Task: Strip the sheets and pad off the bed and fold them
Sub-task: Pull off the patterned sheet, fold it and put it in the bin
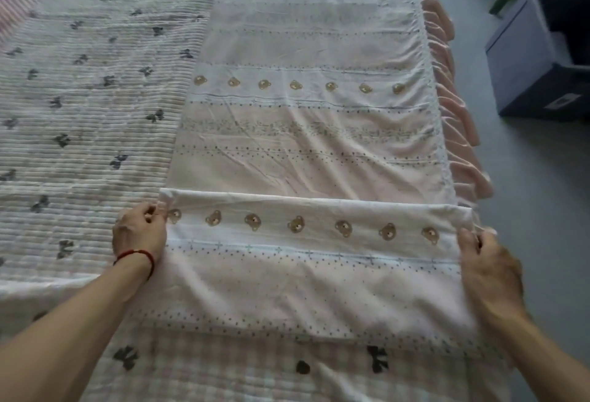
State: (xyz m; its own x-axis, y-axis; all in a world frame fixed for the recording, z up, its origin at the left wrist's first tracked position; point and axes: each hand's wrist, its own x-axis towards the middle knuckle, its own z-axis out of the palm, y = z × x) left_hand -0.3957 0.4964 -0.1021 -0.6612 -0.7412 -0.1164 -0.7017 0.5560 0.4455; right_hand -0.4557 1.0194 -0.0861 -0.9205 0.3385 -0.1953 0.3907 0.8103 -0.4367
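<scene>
Under right hand (488,269), sheet (306,152) corner.

One head-worn wide-angle view looks forward and down, close over the white quilted bow-print bed (89,89), grey floor (526,178) at right.

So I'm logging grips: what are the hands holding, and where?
Both hold the sheet: left hand pinches the fold's left corner, right hand its right corner.

Bed with quilted bow-print pad (89,108) on top, folded bear-print sheet (306,133) along its right side.
</scene>
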